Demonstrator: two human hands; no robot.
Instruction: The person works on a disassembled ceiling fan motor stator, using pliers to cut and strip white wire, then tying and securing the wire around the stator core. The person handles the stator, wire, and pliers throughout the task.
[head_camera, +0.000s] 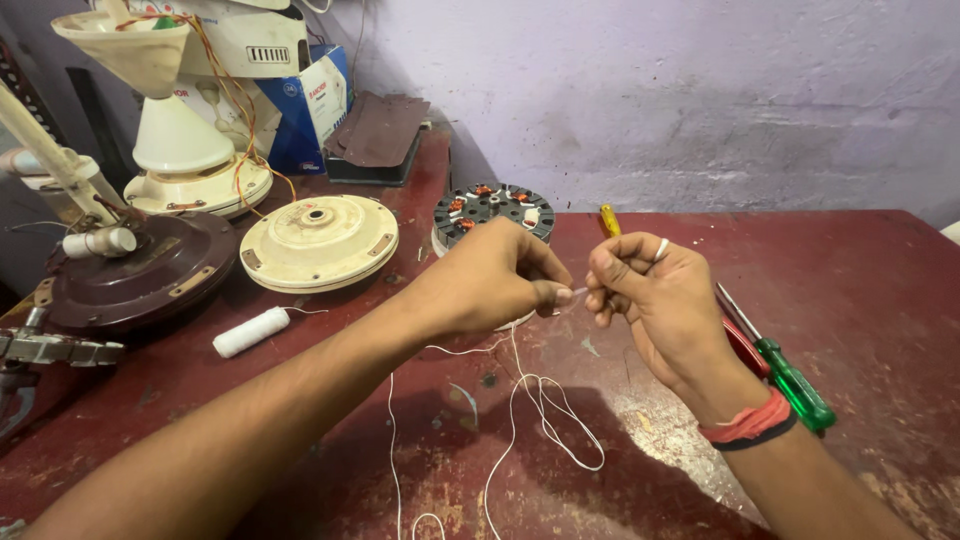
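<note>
Worn red workbench carrying, at rear left, a brown fan housing, a cream motor cover and a wound stator with copper coils; a green-handled screwdriver lies at right, a spool of white thread at left. Centre: the left hand and right hand meet above the bench, each closed in a fingertip pinch on a short taut stretch of the white thread, whose slack hangs in loose loops on the surface below. A yellow-handled tool shows just behind the right hand; whether the hand grips it cannot be told. Likely faults: the thin thread may slip from either pinch if tension is uneven; the trailing loops may tangle or snag on the screwdriver nearby; a sharp pull could draw the spool rolling across the bench.
</note>
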